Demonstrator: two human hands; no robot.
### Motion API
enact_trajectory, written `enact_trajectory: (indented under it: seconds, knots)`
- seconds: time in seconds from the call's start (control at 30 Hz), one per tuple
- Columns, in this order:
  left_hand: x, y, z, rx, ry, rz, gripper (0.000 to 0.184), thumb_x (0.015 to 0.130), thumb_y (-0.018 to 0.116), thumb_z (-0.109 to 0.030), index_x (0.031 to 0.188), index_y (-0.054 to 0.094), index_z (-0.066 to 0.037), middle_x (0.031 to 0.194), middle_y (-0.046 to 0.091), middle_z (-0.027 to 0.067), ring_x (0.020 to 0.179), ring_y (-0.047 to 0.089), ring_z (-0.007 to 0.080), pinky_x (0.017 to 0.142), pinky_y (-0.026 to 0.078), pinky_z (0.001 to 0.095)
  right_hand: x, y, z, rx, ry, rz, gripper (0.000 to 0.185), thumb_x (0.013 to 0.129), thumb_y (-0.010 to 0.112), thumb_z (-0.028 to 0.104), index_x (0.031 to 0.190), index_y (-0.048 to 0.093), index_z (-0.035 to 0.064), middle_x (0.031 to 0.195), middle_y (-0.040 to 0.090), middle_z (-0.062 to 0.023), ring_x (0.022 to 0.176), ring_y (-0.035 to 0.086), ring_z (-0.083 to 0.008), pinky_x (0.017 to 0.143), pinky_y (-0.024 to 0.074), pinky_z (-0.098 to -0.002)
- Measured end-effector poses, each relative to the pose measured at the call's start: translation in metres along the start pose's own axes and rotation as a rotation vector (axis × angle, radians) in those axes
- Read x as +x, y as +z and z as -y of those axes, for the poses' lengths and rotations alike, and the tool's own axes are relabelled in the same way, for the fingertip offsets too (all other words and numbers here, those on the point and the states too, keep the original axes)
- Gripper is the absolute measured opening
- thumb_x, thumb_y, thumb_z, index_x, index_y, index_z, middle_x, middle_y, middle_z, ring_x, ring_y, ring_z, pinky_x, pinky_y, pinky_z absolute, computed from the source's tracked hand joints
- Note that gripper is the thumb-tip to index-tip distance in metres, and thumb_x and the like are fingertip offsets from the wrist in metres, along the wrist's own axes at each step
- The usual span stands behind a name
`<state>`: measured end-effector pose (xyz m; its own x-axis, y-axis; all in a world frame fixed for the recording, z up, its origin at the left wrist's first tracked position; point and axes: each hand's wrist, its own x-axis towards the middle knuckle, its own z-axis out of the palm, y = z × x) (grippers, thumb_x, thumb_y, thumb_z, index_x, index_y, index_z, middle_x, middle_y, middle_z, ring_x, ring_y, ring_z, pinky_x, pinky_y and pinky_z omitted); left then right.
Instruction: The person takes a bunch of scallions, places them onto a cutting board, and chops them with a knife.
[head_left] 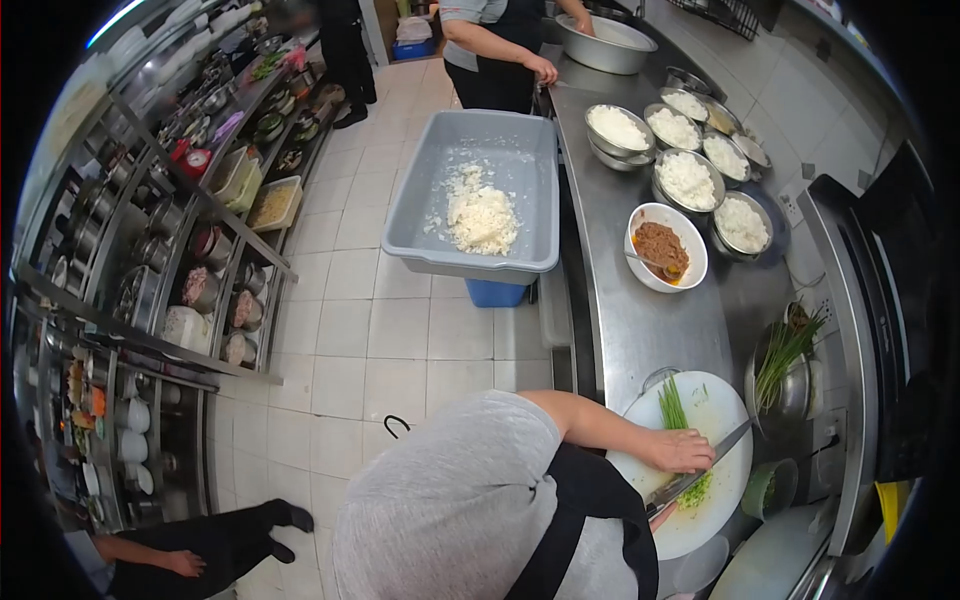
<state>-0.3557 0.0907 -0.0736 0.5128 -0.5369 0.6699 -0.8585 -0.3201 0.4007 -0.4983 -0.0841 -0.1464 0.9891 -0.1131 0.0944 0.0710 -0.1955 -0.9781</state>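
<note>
On a round white cutting board at the counter's lower right, my left hand presses down on a bunch of thin green stalks, which look like chives or scallions. Its fingers are curled over them beside the blade. A long kitchen knife lies slantwise across the board, its tip pointing up and right. Only a bit of my right hand shows at the knife's handle; my apron and body hide the rest. Finely chopped green pieces lie below the blade.
A bowl of brown minced filling with a spoon and several bowls of white rice-like food stand farther along the steel counter. More stalks lie right. A grey tub holds pale crumbly food. Co-workers stand nearby.
</note>
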Motion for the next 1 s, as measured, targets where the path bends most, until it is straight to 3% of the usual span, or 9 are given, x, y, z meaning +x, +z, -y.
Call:
enact_trajectory:
  seconds: [0.03, 0.13, 0.2, 0.23, 0.57, 0.8, 0.87, 0.93, 1.0]
  knots:
    - [0.001, -0.002, 0.001, 0.001, -0.009, 0.018, 0.03, 0.088, 0.058, -0.02, 0.115, 0.052, -0.008, 0.12, 0.05, 0.0101, 0.11, 0.05, 0.0249, 0.093, 0.036, 0.039, -0.002, 0.007, 0.013, 0.005, 0.005, -0.01, 0.078, 0.088, 0.054, 0.012, 0.154, 0.012, 0.0061, 0.152, 0.023, -0.0237, 0.109, 0.052, -0.0271, 0.073, 0.0491, -0.0302]
    - [0.001, 0.002, 0.003, -0.011, -0.009, 0.003, 0.037, 0.088, 0.059, -0.023, 0.121, 0.05, -0.008, 0.124, 0.049, 0.0108, 0.113, 0.049, 0.0263, 0.094, 0.036, 0.0397, -0.013, 0.028, 0.075, 0.206, 0.131, -0.036, 0.076, 0.09, 0.055, 0.013, 0.154, 0.013, 0.0111, 0.13, 0.048, -0.0215, 0.08, 0.055, -0.019, 0.058, 0.0453, -0.0268]
    - [0.002, 0.0, 0.0, -0.04, -0.003, 0.02, 0.039, 0.089, 0.059, -0.024, 0.123, 0.049, -0.007, 0.126, 0.049, 0.0113, 0.114, 0.048, 0.0268, 0.095, 0.036, 0.0402, -0.017, 0.043, 0.117, 0.27, 0.274, -0.099, 0.074, 0.092, 0.055, 0.014, 0.154, 0.014, 0.0178, 0.089, 0.057, -0.011, 0.053, 0.042, -0.012, 0.045, 0.0358, -0.024]
    - [0.001, -0.003, 0.0, -0.047, -0.015, 0.022, 0.041, 0.089, 0.058, -0.025, 0.125, 0.048, -0.007, 0.128, 0.048, 0.0118, 0.115, 0.048, 0.0274, 0.095, 0.035, 0.0407, -0.017, 0.046, 0.113, 0.296, 0.232, -0.101, 0.073, 0.094, 0.053, 0.014, 0.155, 0.013, 0.0218, 0.066, 0.042, -0.0033, 0.044, 0.036, -0.0113, 0.04, 0.0328, -0.0246]
    - [0.003, -0.014, -0.002, -0.08, -0.049, 0.09, 0.054, 0.084, 0.06, -0.036, 0.126, 0.047, -0.005, 0.13, 0.046, 0.0155, 0.117, 0.047, 0.0304, 0.097, 0.034, 0.0426, -0.021, 0.043, 0.136, 0.249, 0.387, -0.046, 0.07, 0.095, 0.043, 0.005, 0.155, 0.011, 0.0221, 0.071, 0.045, -0.0044, 0.045, 0.039, -0.0115, 0.04, 0.0358, -0.026]
    - [0.006, -0.009, 0.002, -0.186, -0.078, 0.022, 0.063, 0.073, 0.064, -0.034, 0.127, 0.05, -0.006, 0.133, 0.05, 0.0182, 0.122, 0.047, 0.0347, 0.103, 0.034, 0.0471, -0.018, 0.041, 0.122, 0.224, 0.288, -0.035, 0.065, 0.098, 0.042, 0.009, 0.154, 0.012, 0.0168, 0.06, 0.043, -0.0033, 0.039, 0.041, -0.0112, 0.034, 0.0345, -0.0259]
    - [0.005, -0.006, 0.004, -0.192, -0.161, -0.069, 0.069, 0.065, 0.073, -0.023, 0.128, 0.051, -0.006, 0.132, 0.052, 0.0194, 0.124, 0.047, 0.0382, 0.104, 0.037, 0.0473, -0.016, 0.041, 0.115, 0.175, 0.281, -0.058, 0.063, 0.098, 0.04, 0.011, 0.154, 0.012, 0.0152, 0.056, 0.042, -0.0019, 0.037, 0.041, -0.0105, 0.032, 0.0347, -0.0252]
    - [0.003, -0.004, 0.005, -0.213, -0.344, -0.186, 0.064, 0.07, 0.067, -0.012, 0.131, 0.048, -0.003, 0.133, 0.05, 0.0214, 0.124, 0.046, 0.0398, 0.105, 0.036, 0.0457, -0.019, 0.038, 0.107, 0.172, 0.257, -0.084, 0.061, 0.099, 0.039, 0.011, 0.154, 0.014, 0.018, 0.062, 0.046, -0.0017, 0.039, 0.043, -0.0096, 0.034, 0.0369, -0.0252]
    - [0.007, -0.01, 0.007, -0.263, -0.336, -0.348, 0.049, 0.088, 0.055, -0.026, 0.128, 0.048, 0.002, 0.131, 0.05, 0.023, 0.124, 0.045, 0.0403, 0.108, 0.032, 0.0457, -0.023, 0.037, 0.116, 0.095, 0.253, -0.073, 0.06, 0.1, 0.039, 0.012, 0.154, 0.016, 0.02, 0.064, 0.046, -0.0018, 0.04, 0.043, -0.0095, 0.035, 0.039, -0.0256]
